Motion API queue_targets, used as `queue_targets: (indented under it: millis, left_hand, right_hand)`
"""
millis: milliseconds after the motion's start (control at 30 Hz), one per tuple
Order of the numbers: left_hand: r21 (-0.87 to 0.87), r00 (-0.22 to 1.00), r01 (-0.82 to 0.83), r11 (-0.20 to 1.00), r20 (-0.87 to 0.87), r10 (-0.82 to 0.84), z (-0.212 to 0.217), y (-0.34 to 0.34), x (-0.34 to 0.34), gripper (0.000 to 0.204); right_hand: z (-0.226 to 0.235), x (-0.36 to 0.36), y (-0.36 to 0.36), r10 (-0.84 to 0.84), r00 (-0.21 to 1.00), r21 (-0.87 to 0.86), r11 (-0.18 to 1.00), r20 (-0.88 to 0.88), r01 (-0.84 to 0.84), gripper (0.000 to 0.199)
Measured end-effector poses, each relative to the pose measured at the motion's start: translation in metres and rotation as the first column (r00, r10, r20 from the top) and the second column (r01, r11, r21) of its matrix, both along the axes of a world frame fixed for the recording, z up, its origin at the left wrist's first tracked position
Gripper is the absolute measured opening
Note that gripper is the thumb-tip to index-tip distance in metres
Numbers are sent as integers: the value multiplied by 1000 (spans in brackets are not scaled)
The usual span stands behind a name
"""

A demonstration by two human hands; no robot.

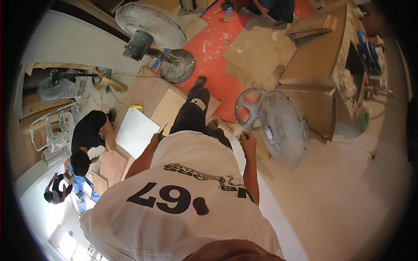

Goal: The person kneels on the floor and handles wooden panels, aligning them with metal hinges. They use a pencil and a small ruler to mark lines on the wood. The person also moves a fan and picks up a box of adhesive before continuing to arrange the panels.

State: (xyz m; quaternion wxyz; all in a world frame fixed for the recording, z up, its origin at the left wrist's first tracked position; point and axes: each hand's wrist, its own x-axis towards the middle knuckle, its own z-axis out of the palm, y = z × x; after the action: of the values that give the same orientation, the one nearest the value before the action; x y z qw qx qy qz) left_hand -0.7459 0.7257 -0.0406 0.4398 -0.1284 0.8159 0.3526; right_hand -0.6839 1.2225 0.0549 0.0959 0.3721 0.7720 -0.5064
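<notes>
Beside my left hip, my left hand is closed on a thin, dark, pointed tool whose exact kind I cannot make out. My right hand is raised on the other side of my body with its fingers curled in. A pale wisp shows at its fingertips, too small to name. Just beyond that hand stands a dusty fan on a round base. Near my left hand lies a white board, and a small yellow tool rests past its far edge.
Another pedestal fan stands ahead over a red floor partly covered by brown sheets. A crouching person works at left near a ladder and a broom. Wooden cabinets line the right. Other people are farther off.
</notes>
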Motion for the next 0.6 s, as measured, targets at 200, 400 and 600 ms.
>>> queue_targets:
  millis: [200,400,600]
  left_hand:
    - [-55,998,-31,998,-58,28,-53,70,-75,23]
    - [-8,981,-171,985,-97,170,-105,142,-207,22]
    - [-7,858,-514,858,-4,514,-81,208,-242,21]
  right_hand:
    - [14,-221,25,240,938,26,970,-250,-242,30]
    - [-44,-401,85,508,861,272,826,19,-493,31]
    - [-4,-550,109,584,812,138,805,-7,-577,30]
